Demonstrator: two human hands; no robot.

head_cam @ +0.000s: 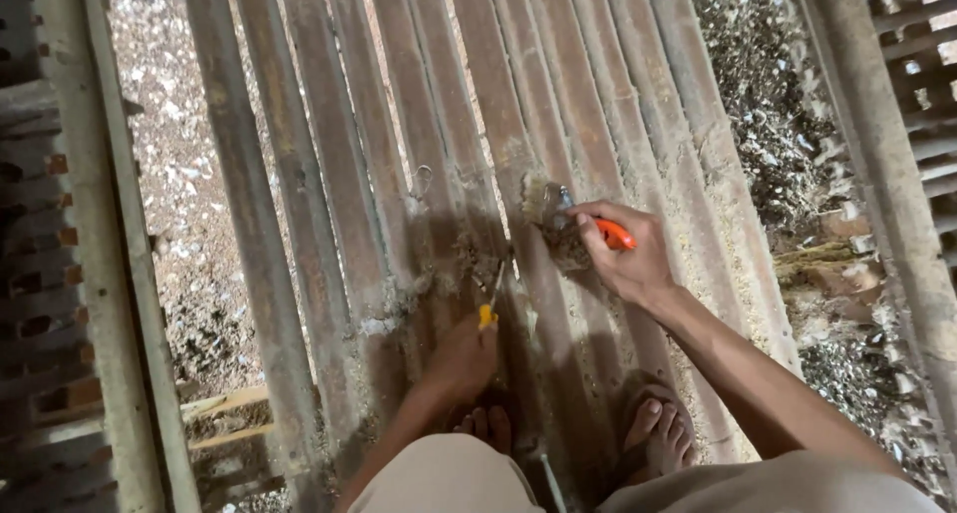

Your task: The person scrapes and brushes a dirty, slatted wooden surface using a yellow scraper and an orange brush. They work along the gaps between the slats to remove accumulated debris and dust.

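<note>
The right hand (630, 259) has its grip curled tight around an orange-handled tool (614, 235) pressed to a dirty clump (564, 242) on the slatted floor (339, 164), while the left hand (465, 356) pinches a yellow-handled tool (488, 309), its tip touching the slats.

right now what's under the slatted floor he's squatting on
Through the gaps in the slatted floor, pale speckled litter or droppings lie on the ground below, piled darker at right. Directly beneath the slats is hidden.
</note>
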